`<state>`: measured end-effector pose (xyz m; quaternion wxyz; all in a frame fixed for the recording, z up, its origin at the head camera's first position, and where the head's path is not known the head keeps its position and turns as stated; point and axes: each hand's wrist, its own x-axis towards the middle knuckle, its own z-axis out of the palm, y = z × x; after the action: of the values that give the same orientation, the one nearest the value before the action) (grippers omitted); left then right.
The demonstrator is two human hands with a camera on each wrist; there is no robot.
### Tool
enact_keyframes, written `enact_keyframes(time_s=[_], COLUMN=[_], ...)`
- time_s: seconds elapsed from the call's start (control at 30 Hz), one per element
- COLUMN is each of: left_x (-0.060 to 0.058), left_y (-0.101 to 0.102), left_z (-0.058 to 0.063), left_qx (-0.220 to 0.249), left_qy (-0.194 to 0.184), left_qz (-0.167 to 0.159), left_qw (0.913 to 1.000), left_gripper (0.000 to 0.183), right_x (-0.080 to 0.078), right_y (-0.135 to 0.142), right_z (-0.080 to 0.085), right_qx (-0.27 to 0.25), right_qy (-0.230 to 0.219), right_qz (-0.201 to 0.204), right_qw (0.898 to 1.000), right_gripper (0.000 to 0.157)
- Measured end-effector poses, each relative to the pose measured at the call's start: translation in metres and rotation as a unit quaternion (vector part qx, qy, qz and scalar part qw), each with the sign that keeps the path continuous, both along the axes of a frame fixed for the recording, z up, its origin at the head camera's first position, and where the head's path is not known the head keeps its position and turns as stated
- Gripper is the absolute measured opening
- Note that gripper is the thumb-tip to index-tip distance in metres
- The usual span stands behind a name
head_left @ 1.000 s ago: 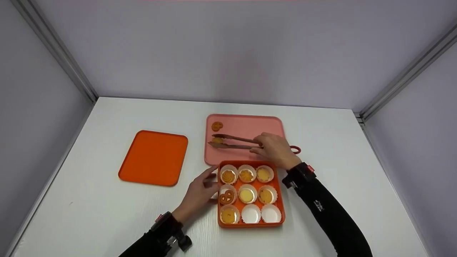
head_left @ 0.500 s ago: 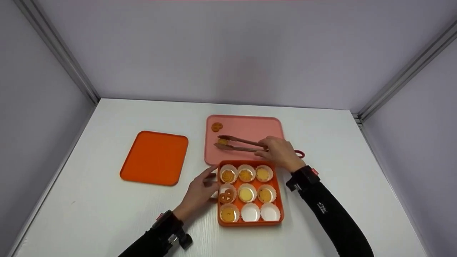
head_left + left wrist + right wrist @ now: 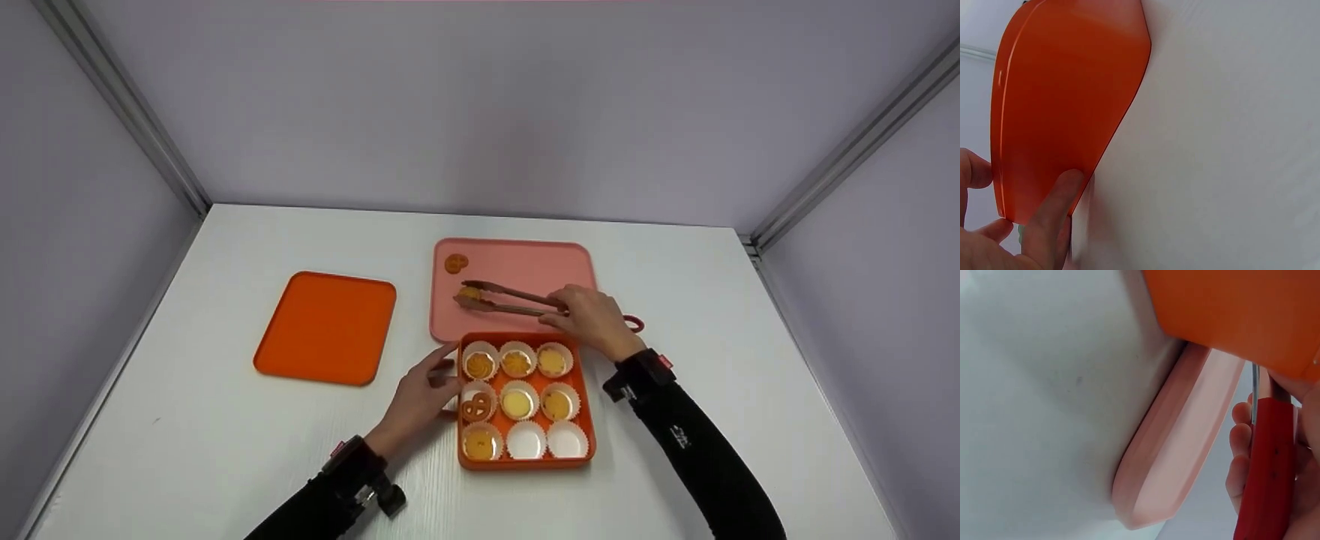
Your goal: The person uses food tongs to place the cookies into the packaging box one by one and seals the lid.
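Observation:
My right hand (image 3: 596, 319) grips a pair of tongs (image 3: 480, 304) by its arms, over the pink tray (image 3: 525, 259). A small round cookie (image 3: 470, 292) lies between the tong tips. In the right wrist view the red tong handle (image 3: 1269, 461) runs along the palm. A pretzel-shaped cookie (image 3: 455, 263) rests at the tray's back left. My left hand (image 3: 418, 397) touches the left side of the orange box (image 3: 525, 464), fingertips along its wall (image 3: 1061, 95). Cookies sit in several of the box's white paper cups; two front cups (image 3: 526, 439) hold nothing.
A flat orange square lid (image 3: 326, 326) lies on the white table (image 3: 187, 450), left of the pink tray. The box stands right in front of the tray's near edge. Grey panels (image 3: 480, 112) rise behind the table and at both sides.
The tongs, with the cookie between their tips, have shifted slightly right over the tray along with my right hand. My left hand keeps its place at the box.

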<state>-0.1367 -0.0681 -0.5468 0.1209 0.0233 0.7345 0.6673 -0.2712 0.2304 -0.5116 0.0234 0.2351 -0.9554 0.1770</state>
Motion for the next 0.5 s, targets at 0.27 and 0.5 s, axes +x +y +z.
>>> enact_keyframes(time_s=[0.27, 0.5], left_x=[0.003, 0.001], left_y=[-0.001, -0.003], left_z=[0.000, -0.002], left_qx=[0.020, 0.040], left_qy=[-0.008, -0.023], left_qz=[-0.002, -0.007], left_qw=[0.9998, 0.9989], left_gripper=[0.062, 0.064], right_x=[0.014, 0.041], right_y=[0.015, 0.036], right_z=[0.014, 0.027], right_qx=[-0.021, -0.042], right_qy=[0.016, 0.041], right_qz=[0.005, 0.019], right_qw=[1.000, 0.998], right_gripper=[0.041, 0.036])
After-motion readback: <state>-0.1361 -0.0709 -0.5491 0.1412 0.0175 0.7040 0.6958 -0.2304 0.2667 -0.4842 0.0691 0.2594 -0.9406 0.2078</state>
